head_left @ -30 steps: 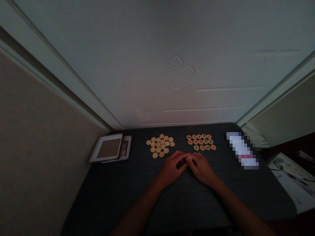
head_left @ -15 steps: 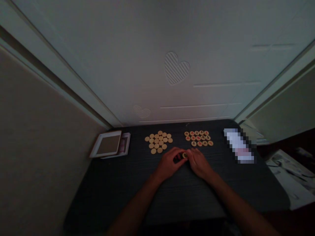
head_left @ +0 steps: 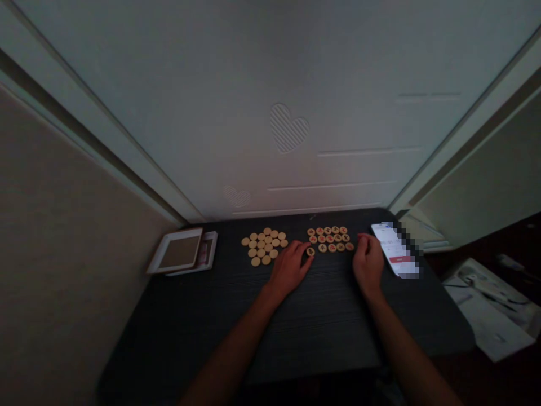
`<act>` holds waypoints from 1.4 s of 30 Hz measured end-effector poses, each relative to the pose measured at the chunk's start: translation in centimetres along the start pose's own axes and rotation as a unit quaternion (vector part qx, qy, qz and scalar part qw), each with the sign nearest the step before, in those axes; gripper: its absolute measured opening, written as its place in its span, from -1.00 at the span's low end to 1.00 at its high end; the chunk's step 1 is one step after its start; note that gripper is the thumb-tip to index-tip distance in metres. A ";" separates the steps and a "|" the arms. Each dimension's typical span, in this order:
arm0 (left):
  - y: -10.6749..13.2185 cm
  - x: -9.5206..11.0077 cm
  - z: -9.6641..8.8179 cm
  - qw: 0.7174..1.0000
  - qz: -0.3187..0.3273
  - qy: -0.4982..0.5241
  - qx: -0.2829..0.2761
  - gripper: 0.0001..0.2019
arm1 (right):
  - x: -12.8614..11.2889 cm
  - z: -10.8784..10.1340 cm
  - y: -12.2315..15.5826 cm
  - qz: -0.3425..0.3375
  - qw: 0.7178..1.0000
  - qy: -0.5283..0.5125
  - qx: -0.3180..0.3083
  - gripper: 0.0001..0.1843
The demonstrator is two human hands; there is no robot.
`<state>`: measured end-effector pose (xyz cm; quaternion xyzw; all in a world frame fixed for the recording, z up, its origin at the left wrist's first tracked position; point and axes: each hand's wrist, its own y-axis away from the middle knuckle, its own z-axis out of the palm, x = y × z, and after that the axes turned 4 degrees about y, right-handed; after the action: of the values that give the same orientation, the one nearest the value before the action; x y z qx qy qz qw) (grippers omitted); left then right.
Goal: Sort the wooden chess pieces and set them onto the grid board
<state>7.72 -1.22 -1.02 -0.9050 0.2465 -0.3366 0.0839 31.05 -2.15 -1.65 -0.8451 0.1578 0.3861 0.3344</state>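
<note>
Round wooden xiangqi piece (head_left: 310, 251) touches the left hand's (head_left: 289, 268) flat, open fingers; right hand's (head_left: 367, 262) fingers loosely curled, empty

- On the table (head_left: 313, 344): two clusters of round game pieces, well apart from the table's edges
- Left cluster (head_left: 262, 246), just beside the right cluster (head_left: 329, 239)
- Further left: a framed panel (head_left: 177, 252) partly atop a shallow box (head_left: 208, 252)
- Further right: a smartphone (head_left: 391, 245)
- Behind the table: a door (head_left: 287, 129)
- Past the table's right edge: papers (head_left: 486, 310) (lower down)
</note>
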 end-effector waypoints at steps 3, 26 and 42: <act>0.0 -0.1 0.0 1.000 -0.014 0.019 0.005 -0.75 | 0.3 0.3 0.2 -0.004 1.000 0.003 -0.014 -0.60; 0.0 -0.1 -0.1 0.999 0.016 0.043 -0.007 -0.75 | 0.4 0.2 0.4 0.047 0.998 -0.001 -0.037 -0.62; 0.3 0.0 -0.1 0.999 0.037 -0.016 -0.009 -0.71 | -0.3 0.3 1.0 0.004 0.998 -0.027 -0.050 -0.66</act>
<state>7.49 -1.50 -1.01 -0.9012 0.2811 -0.3168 0.0923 30.12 -2.63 -2.02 -0.8493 0.1331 0.4175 0.2944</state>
